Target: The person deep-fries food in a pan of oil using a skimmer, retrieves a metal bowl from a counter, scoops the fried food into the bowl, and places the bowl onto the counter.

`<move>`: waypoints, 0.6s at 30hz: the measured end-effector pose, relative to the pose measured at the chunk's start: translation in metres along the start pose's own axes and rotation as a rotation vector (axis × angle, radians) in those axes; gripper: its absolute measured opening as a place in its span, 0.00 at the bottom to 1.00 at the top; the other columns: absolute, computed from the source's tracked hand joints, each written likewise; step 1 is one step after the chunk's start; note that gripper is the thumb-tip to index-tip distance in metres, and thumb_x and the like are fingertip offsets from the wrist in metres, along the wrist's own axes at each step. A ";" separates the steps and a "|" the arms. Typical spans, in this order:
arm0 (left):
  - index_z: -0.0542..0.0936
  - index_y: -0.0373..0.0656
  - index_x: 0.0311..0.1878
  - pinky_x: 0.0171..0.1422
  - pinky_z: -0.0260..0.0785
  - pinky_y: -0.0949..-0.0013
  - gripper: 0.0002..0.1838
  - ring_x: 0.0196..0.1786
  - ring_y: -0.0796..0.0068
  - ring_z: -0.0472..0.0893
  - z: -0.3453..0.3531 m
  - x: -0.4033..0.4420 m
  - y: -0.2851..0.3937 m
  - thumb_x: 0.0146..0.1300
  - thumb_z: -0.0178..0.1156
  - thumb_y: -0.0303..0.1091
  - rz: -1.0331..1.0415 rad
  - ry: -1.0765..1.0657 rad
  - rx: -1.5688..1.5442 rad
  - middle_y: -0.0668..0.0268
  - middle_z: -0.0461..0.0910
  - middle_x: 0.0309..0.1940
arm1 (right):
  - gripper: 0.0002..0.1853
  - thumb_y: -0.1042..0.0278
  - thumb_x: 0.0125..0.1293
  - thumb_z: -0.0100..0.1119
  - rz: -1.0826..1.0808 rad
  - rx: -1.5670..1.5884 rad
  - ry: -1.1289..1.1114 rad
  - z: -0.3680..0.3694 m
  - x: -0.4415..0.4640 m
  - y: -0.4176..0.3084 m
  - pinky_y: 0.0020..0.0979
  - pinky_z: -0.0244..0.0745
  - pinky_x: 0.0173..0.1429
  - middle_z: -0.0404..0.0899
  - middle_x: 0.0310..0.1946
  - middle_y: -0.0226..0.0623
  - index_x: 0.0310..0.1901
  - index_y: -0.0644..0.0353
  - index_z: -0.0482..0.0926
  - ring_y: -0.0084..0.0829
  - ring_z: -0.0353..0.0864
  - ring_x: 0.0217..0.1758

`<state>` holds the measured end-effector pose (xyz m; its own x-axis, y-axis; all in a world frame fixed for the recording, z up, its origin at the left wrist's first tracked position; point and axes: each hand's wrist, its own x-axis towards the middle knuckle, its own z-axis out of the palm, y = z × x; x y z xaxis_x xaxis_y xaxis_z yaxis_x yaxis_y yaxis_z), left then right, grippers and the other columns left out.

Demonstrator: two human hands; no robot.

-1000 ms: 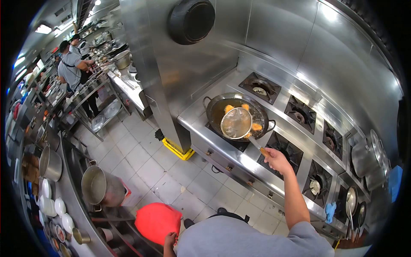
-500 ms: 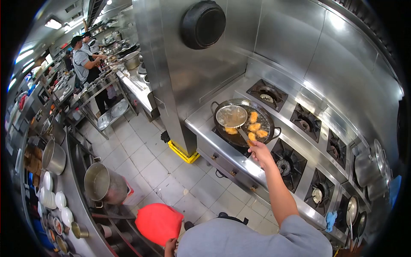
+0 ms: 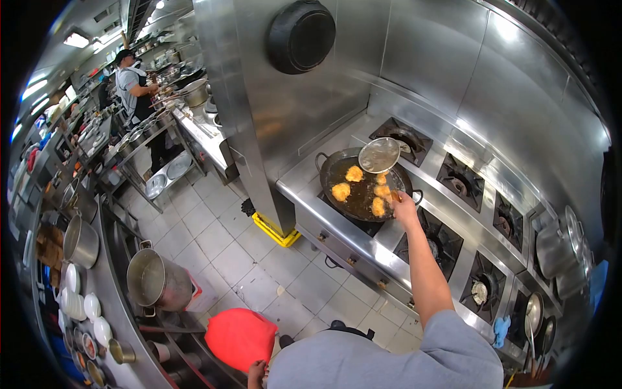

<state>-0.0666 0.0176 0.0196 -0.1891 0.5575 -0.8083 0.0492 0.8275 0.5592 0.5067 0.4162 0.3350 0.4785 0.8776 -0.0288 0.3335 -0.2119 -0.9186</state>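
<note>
My right hand (image 3: 404, 211) is closed round the handle of a round wire-mesh skimmer (image 3: 380, 155). The skimmer's head is over the far right rim of a dark two-handled wok (image 3: 343, 163). In the wok's oil lie several golden fried pieces (image 3: 341, 191), some partly behind the skimmer and my hand. At the bottom of the view, my left hand (image 3: 257, 371) has its fingers closed at the edge of a broad red thing (image 3: 240, 338), whose kind I cannot make out. My sleeve hides part of that arm.
Gas burners (image 3: 479, 292) line the steel range to the right. A black pan (image 3: 301, 37) hangs on the wall. Behind me to the left are a tall stockpot (image 3: 159, 279) and a counter with white dishes (image 3: 92, 305). A co-worker (image 3: 133, 91) stands at the far left.
The skimmer has moved right and away from me, from over the wok's middle to its far right rim. My right hand has shifted right. The fried pieces lie differently. My left hand looks unmoved.
</note>
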 end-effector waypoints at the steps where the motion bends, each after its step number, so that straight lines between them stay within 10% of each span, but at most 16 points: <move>1: 0.77 0.43 0.46 0.21 0.68 0.70 0.12 0.20 0.74 0.76 0.000 -0.001 0.000 0.65 0.54 0.38 0.000 0.001 -0.005 0.68 0.77 0.25 | 0.30 0.76 0.55 0.53 0.038 0.044 -0.037 0.000 -0.005 -0.006 0.27 0.62 0.19 0.74 0.23 0.33 0.63 0.65 0.65 0.21 0.67 0.16; 8: 0.77 0.43 0.48 0.22 0.69 0.70 0.14 0.21 0.75 0.76 0.002 0.004 -0.002 0.63 0.55 0.39 0.018 -0.004 0.030 0.68 0.78 0.27 | 0.24 0.75 0.56 0.52 0.099 0.046 -0.135 0.008 -0.023 -0.007 0.27 0.64 0.20 0.75 0.24 0.33 0.57 0.62 0.72 0.22 0.68 0.17; 16: 0.78 0.44 0.46 0.23 0.69 0.69 0.13 0.23 0.74 0.76 0.001 0.006 -0.014 0.64 0.54 0.40 -0.015 0.004 0.008 0.68 0.78 0.27 | 0.24 0.75 0.55 0.52 0.019 -0.251 -0.054 0.021 0.013 0.038 0.35 0.70 0.55 0.78 0.49 0.54 0.57 0.65 0.71 0.44 0.77 0.53; 18: 0.78 0.44 0.45 0.23 0.70 0.68 0.13 0.23 0.74 0.76 0.000 0.008 -0.018 0.64 0.54 0.40 -0.001 -0.006 0.010 0.68 0.78 0.27 | 0.24 0.75 0.56 0.53 0.010 -0.240 -0.064 0.024 0.010 0.030 0.35 0.72 0.49 0.79 0.45 0.52 0.57 0.65 0.71 0.43 0.79 0.47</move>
<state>-0.0692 0.0070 0.0034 -0.1830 0.5567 -0.8103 0.0588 0.8290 0.5562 0.5016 0.4288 0.2982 0.4325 0.8989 -0.0696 0.5158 -0.3100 -0.7987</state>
